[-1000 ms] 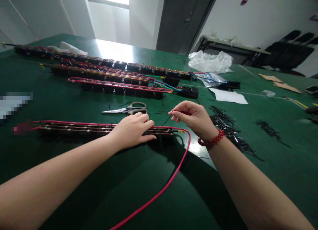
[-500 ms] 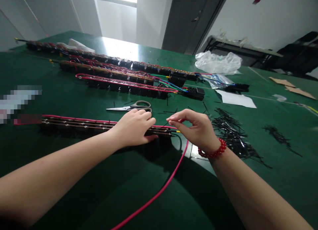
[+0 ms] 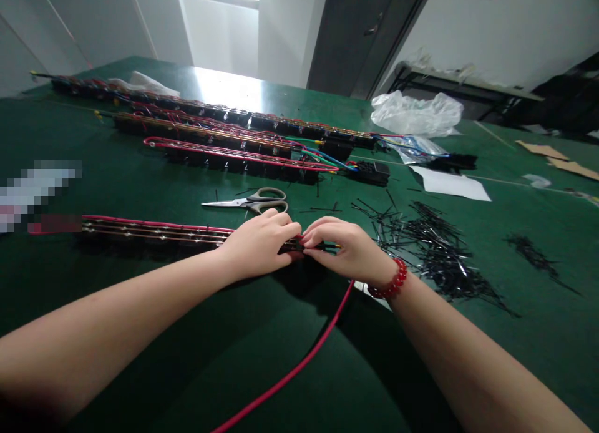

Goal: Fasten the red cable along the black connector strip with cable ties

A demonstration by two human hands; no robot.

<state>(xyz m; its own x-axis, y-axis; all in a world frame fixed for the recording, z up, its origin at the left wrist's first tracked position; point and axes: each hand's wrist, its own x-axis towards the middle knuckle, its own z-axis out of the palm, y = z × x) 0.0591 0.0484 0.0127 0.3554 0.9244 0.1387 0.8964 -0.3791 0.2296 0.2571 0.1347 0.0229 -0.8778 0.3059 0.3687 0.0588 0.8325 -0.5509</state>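
Observation:
A long black strip (image 3: 154, 231) with thin metal rods and a red cable along its top lies across the near table. My left hand (image 3: 264, 239) is closed over its right part, thumb on the near side. Close against it, my right hand (image 3: 344, 246) pinches at the strip's right end, fingertips nearly meeting the left ones. The thin black cable tie in that pinch is mostly hidden by the fingers now. From this end a loose red cable (image 3: 304, 362) curves toward the table's near side. Just behind my left hand lie scissors (image 3: 266, 202), blades pointing left.
Black cable ties (image 3: 449, 264) lie heaped to the right, with a smaller bunch (image 3: 533, 255) beyond. Several wired black strips (image 3: 234, 161) stretch across the green table (image 3: 140, 333) farther back. A white paper (image 3: 452, 184) and a clear plastic bag (image 3: 416, 115) lie at the back right.
My right hand has moved left and down with the cable tie, from just above the strip's end onto it. My left hand stays on the strip, shifted slightly right.

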